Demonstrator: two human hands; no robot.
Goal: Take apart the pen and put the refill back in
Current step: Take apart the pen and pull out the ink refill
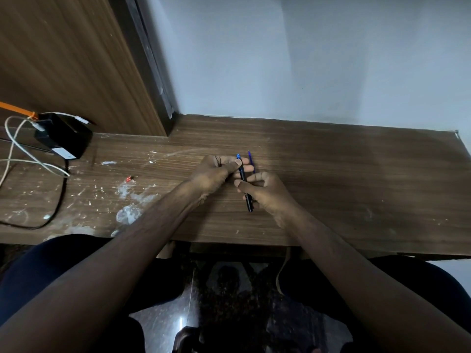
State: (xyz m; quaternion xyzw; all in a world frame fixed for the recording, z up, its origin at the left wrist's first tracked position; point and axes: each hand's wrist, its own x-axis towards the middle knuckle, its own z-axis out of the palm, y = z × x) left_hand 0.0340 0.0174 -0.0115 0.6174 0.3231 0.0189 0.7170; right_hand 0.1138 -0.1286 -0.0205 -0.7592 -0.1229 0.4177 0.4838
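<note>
A dark pen with a blue tip end runs lengthwise above the wooden desk, held between both hands. My left hand pinches its far part near the blue end, thumb on top. My right hand grips the nearer part, and the pen's dark rear end sticks out below that hand. A thin blue refill lies or is held just right of the pen, partly hidden by my fingers; whether it touches the desk I cannot tell.
A black charger box with white and black cables sits at the desk's left end. A small red bit and white paint smears lie left of my arms. A wall stands behind the desk.
</note>
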